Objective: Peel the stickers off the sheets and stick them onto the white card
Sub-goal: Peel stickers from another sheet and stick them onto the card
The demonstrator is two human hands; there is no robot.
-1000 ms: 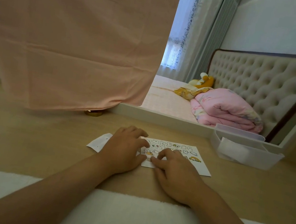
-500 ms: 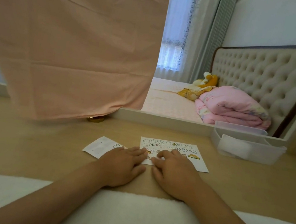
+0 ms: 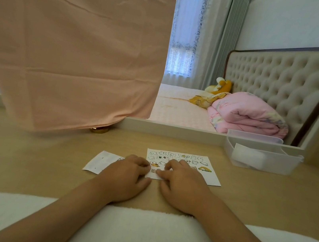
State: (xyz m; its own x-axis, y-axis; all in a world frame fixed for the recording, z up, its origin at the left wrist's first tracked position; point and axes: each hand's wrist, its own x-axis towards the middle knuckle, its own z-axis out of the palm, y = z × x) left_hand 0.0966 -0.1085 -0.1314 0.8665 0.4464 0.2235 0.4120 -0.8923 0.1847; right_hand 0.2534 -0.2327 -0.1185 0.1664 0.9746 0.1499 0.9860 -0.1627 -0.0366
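Paper-thin stickers worked loose on the wooden table (image 3: 22, 162)

Head view: the sticker-covered sheet (image 3: 189, 163) lies flat mid-table, with a smaller paper (image 3: 102, 161) just to its left; I cannot tell which is the card. The left hand (image 3: 127, 176) and right hand (image 3: 182, 185) meet with curled fingertips at the sheet's near left corner; any pinch is hidden. The stickers are probably light, limp and tearable, so lift an edge by fingernail while pinning the sheet.

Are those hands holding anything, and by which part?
Cannot tell. The left hand and right hand both have fingertips at the near-left corner of the sheet, but any pinch is hidden.
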